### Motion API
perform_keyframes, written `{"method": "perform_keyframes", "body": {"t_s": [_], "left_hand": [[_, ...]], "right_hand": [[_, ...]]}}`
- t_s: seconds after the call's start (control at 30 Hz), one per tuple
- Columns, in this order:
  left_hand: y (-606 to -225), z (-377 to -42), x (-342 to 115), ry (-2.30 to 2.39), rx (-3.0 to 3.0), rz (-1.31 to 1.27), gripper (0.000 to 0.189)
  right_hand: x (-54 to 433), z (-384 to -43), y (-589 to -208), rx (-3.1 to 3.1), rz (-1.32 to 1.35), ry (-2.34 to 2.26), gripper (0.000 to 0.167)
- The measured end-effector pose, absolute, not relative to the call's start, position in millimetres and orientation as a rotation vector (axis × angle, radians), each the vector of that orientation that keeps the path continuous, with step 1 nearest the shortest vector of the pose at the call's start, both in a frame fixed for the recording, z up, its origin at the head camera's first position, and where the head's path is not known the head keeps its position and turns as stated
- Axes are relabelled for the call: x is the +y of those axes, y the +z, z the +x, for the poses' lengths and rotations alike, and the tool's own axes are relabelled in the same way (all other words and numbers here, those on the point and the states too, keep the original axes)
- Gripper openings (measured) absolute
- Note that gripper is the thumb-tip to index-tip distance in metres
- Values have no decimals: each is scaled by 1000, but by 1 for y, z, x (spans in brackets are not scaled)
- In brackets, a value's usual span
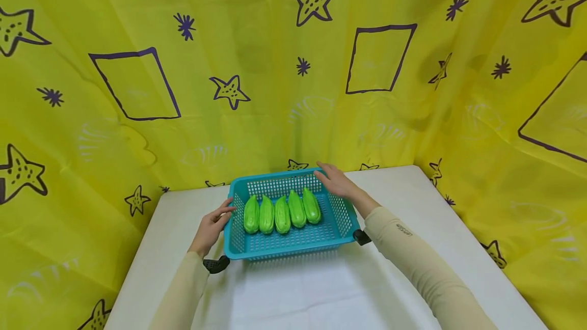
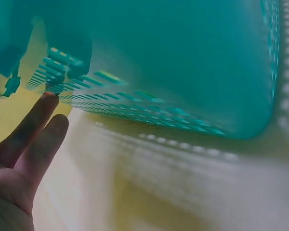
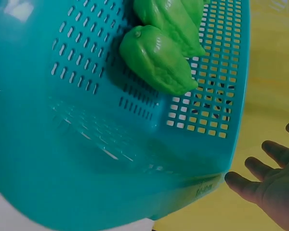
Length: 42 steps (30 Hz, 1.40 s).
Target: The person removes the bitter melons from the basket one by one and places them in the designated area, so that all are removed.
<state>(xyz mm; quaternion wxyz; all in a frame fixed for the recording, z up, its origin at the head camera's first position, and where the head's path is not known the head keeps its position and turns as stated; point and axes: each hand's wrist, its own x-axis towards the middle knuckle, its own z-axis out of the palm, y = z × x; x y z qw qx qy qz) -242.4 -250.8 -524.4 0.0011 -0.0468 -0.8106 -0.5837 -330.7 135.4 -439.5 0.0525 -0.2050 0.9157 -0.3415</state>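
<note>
A teal plastic basket (image 1: 293, 249) with slotted walls is on the white table, and several bright green, glossy gourd-like vegetables (image 1: 282, 215) lie side by side in it. Its left rim is where my left hand (image 1: 212, 228) is, fingers extended; in the left wrist view straight fingertips (image 2: 49, 98) are right at the slotted wall. At the far right corner, my right hand (image 1: 337, 182) reaches over the rim. The right wrist view has its fingers (image 3: 260, 168) spread and straight, one fingertip right at the basket's edge. Neither hand's fingers are curled round anything.
Behind the white table (image 1: 293, 302) and at both sides hangs a yellow curtain (image 1: 266, 136) printed with stars and frames. A black wrist device (image 1: 216, 265) sits at the left wrist, another black device (image 1: 362, 237) near the right, close to the basket's corner.
</note>
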Motion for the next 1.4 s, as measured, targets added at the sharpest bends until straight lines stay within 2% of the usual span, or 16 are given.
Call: {"method": "perform_keyframes", "body": {"t_s": [0.5, 0.93, 1.4], "left_hand": [[-528, -242, -251, -1875, -2526, -9, 47], [-494, -222, -241, -2006, -2557, -37, 49], [-525, -242, -256, -1956, -2559, -104, 54]], "right_hand": [[129, -331, -444, 2714, -713, -1048, 57], [123, -334, -450, 2627, -534, -962, 55], [121, -336, -460, 2540, -436, -1012, 51]]}}
